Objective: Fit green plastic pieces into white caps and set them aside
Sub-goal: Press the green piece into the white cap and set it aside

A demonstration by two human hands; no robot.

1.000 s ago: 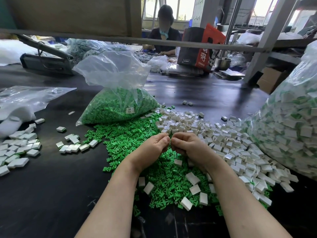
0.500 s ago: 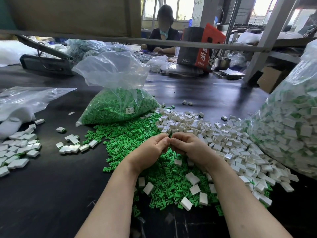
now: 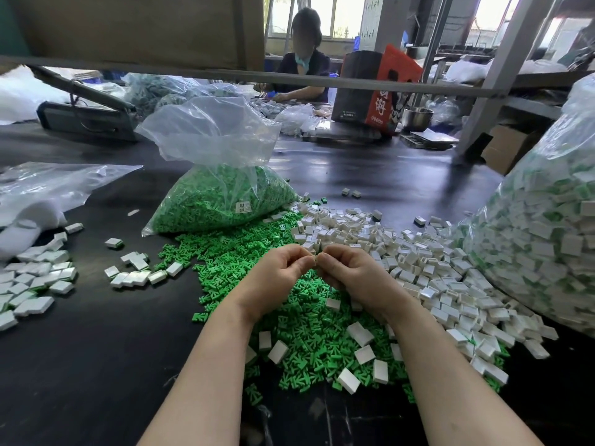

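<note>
My left hand [image 3: 277,278] and my right hand [image 3: 351,275] meet fingertip to fingertip above a loose heap of green plastic pieces [image 3: 309,329]. Both hands have curled fingers and pinch a small white cap [image 3: 315,259] between them; most of it is hidden by my fingers. A spread of empty white caps [image 3: 418,262] lies to the right of the hands. Finished caps [image 3: 35,284] lie in a flat group at the far left, with a smaller cluster [image 3: 135,272] nearer the green heap.
An open clear bag of green pieces [image 3: 222,201] stands behind the heap. A large bag of filled caps [image 3: 544,246] bulges at the right. Crumpled clear plastic [image 3: 48,185] lies at the left. A person [image 3: 302,66] sits at the dark table's [image 3: 96,365] far side.
Both hands stay pressed together at the same spot; only the fingertips shift slightly.
</note>
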